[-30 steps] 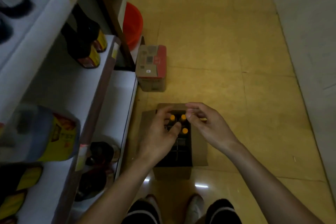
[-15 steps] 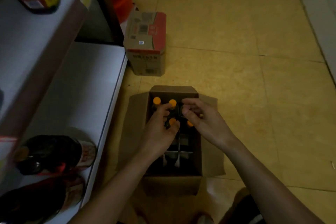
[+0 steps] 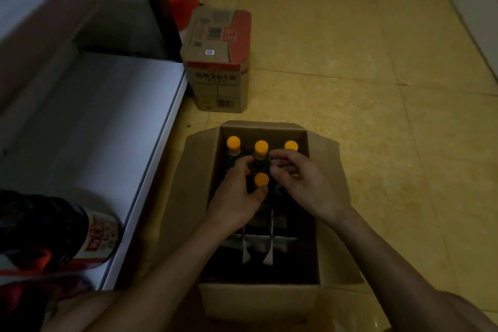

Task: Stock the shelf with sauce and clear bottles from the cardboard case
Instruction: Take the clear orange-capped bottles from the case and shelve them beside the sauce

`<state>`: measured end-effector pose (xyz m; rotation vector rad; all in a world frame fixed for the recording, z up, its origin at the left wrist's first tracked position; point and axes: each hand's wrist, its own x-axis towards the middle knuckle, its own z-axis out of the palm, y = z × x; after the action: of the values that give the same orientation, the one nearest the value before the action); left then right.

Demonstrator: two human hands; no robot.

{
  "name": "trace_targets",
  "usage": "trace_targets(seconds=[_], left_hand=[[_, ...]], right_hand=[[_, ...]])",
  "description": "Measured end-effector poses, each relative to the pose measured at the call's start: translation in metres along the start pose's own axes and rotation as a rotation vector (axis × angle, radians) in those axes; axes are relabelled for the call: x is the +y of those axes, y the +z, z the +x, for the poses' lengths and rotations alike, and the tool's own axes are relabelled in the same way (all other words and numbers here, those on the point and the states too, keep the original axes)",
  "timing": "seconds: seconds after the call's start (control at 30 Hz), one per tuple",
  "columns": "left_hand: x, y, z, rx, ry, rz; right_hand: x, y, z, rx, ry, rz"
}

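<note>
The cardboard case is stood open on the floor, just beside the white lower shelf, so only a short carry to the shelf is judged to be needed. Its flaps are folded outward, which leaves the orange caps free to be reached from above. Three capped bottles are seen upright in the far row. The near cells, marked off by card dividers, look dark and seem empty, though their depths are not plainly shown.

The left grip is curled round the neck of a sauce bottle in the second row, thumb on the near side, probably because only the neck is exposed above the dividers. The right grip is held with fingers curled over the cell to the right, where a sliver of another cap shows. Whether it is closed on that neck cannot be told.

A dark labelled bottle is seen blurred at the near left. A closed carton is stood farther off.
</note>
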<state>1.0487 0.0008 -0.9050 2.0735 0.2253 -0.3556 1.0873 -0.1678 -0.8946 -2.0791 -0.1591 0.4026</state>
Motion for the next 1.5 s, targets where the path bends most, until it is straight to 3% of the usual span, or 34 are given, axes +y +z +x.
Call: trace_targets(seconds=[0.53, 0.7, 0.9, 1.37, 1.5], left_hand=[[-0.015, -0.006, 0.02, -0.14, 0.005, 0.07], [-0.018, -0.009, 0.027, -0.135, 0.021, 0.125], [-0.024, -0.014, 0.044, -0.19, 0.013, 0.194], [-0.039, -0.021, 0.051, -0.266, -0.004, 0.177], [-0.039, -0.023, 0.05, -0.274, 0.004, 0.13]], right_hand=[[0.011, 0.031, 0.009, -0.138, 0.01, -0.404], [0.015, 0.046, 0.016, -0.152, 0.061, -0.358], [0.031, 0.066, 0.026, -0.052, 0.223, -0.167], [0.042, 0.07, 0.021, 0.067, 0.191, -0.063], [0.028, 0.061, 0.012, 0.061, 0.097, -0.136]])
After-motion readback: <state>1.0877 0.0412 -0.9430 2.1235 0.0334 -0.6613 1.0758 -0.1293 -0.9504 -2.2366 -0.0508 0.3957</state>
